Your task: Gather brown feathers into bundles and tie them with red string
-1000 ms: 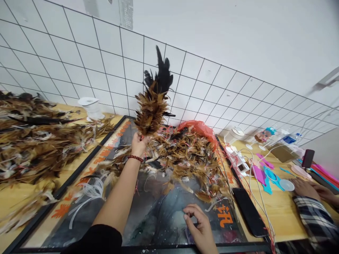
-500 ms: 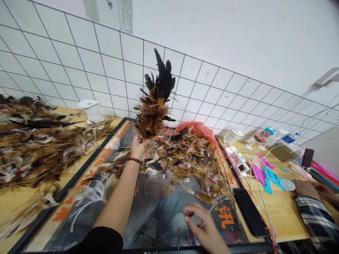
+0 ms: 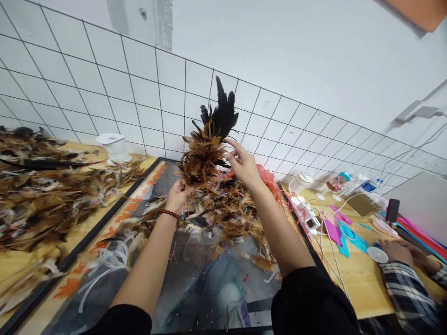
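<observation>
A feather bundle (image 3: 204, 156), brown below with tall black feathers on top, stands upright in my left hand (image 3: 177, 195). My left fingers are closed round its base, where a red string hangs down. My right hand (image 3: 243, 163) is raised at the bundle's right side, its index finger and thumb apart near the lower edge of the black feathers. Whether the fingertips touch a feather is hard to tell. Behind and below lies a heap of loose brown feathers (image 3: 240, 211) with red strings, on a dark glass-topped panel (image 3: 195, 279).
More feathers (image 3: 52, 200) cover the wooden table at left, near a white spool (image 3: 113, 146). White strips (image 3: 111, 258) lie on the panel. A wire grid (image 3: 139, 93) stands behind. At right are cables, a white device (image 3: 305, 214), coloured pieces and another person's hands (image 3: 398, 251).
My right hand has risen from low over the panel to the bundle's side. The bundle remains in my left hand, and the view has shifted slightly.
</observation>
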Available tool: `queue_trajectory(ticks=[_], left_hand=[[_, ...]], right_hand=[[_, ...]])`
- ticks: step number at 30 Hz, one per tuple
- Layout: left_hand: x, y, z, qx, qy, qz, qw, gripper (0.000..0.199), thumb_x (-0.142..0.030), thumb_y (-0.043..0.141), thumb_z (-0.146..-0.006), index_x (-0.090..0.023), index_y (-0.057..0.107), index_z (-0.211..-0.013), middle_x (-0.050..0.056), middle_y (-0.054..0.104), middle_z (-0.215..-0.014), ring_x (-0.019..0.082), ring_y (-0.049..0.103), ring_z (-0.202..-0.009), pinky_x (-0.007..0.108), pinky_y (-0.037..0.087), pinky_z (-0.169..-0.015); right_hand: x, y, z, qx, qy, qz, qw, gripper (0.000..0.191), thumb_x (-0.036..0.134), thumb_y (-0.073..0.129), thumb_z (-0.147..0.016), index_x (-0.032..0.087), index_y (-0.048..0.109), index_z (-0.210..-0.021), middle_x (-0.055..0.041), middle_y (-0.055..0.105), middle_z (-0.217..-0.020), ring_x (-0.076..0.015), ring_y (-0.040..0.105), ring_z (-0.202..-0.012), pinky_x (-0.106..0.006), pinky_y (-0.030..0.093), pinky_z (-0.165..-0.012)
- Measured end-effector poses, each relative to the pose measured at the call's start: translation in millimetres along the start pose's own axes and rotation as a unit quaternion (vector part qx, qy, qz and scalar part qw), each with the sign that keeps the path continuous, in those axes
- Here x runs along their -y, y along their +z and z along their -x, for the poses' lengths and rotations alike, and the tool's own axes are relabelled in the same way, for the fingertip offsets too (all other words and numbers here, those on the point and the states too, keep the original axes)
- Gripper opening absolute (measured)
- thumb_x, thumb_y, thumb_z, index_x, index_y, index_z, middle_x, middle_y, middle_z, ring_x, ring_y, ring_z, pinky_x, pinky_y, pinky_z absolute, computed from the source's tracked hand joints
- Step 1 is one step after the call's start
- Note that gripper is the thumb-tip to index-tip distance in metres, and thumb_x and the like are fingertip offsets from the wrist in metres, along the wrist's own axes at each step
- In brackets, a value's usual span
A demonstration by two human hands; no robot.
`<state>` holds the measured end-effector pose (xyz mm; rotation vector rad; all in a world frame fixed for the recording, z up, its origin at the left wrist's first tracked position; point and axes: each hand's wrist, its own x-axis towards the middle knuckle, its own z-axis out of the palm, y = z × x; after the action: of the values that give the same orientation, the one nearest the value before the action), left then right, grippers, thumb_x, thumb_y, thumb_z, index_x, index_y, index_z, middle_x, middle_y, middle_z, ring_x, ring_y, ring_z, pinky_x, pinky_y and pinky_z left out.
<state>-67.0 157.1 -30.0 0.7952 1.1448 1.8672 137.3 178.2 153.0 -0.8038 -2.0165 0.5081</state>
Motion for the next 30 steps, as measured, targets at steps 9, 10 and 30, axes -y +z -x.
queue_trajectory(ticks=[9,10,30], left_hand=[[2,6.6,5,0.038,-0.006,0.004,0.999,0.045,-0.019,0.083,-0.042,-0.020,0.056,-0.078,-0.002,0.063,-0.072,0.014,0.057,-0.069,0.025,0.046,-0.067],[2,6.8,6,0.043,-0.008,0.004,0.999,0.045,-0.018,0.082,-0.042,-0.019,0.058,-0.080,-0.001,0.064,-0.073,0.014,0.057,-0.069,0.025,0.046,-0.067],[-1,3.3,7,0.064,-0.054,0.034,0.996,0.048,-0.025,0.089,-0.042,-0.017,0.058,-0.079,-0.003,0.058,-0.064,0.010,0.053,-0.055,0.018,0.035,-0.047]], right_hand=[[-3,15,-33,0.020,0.011,0.022,0.999,0.068,0.007,0.048,-0.080,0.026,0.044,-0.146,0.0054,0.055,-0.066,-0.0125,0.048,-0.061,-0.031,0.046,-0.080],[-6,15,-33,0.017,0.016,0.023,0.999,0.069,0.006,0.047,-0.079,0.026,0.045,-0.146,0.0058,0.053,-0.065,-0.0124,0.047,-0.060,-0.031,0.046,-0.079],[-41,9,-23,-0.031,0.097,-0.088,0.991,0.068,0.020,0.054,-0.083,0.021,0.036,-0.148,0.0070,0.056,-0.062,-0.0106,0.044,-0.052,-0.024,0.041,-0.056]])
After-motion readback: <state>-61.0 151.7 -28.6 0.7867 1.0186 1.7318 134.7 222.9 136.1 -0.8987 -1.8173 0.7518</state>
